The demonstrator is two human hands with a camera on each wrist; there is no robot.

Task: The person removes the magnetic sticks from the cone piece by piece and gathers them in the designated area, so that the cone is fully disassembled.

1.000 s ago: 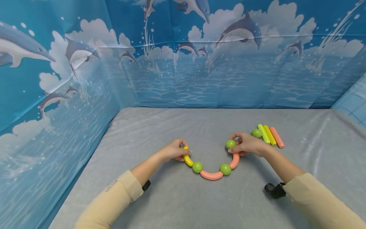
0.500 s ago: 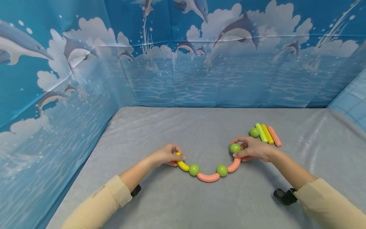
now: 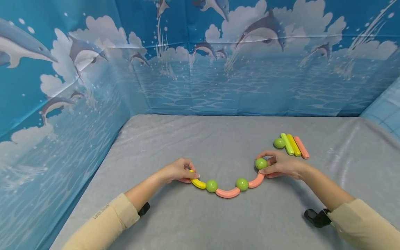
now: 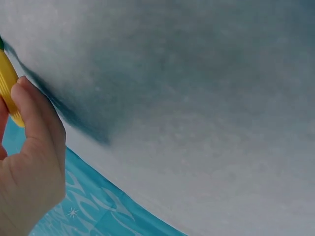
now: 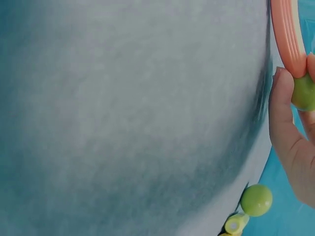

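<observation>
A curved chain of toy pieces lies on the grey cloth in the head view. My left hand [image 3: 180,171] pinches the free end of its curved yellow rod [image 3: 198,183]. From there the chain runs through a green ball [image 3: 211,186], a curved salmon rod [image 3: 227,193], another green ball [image 3: 242,184] and a second curved salmon rod [image 3: 256,181]. At the right end sits a green ball [image 3: 261,163], held between the thumb and fingers of my right hand [image 3: 282,164]. In the right wrist view this ball [image 5: 304,92] meets the ribbed salmon rod [image 5: 288,37].
Beyond my right hand lie a loose green ball [image 3: 279,143] and three straight rods side by side: lime [image 3: 287,144], yellow [image 3: 293,145] and salmon [image 3: 301,147]. A dolphin-printed curtain [image 3: 200,83] closes off the back and left of the grey-covered table [image 3: 200,225].
Both hands have moved apart, the left one leftward and the right one slightly right and nearer. The chain has spread from a deep U into a wider, shallower curve.
</observation>
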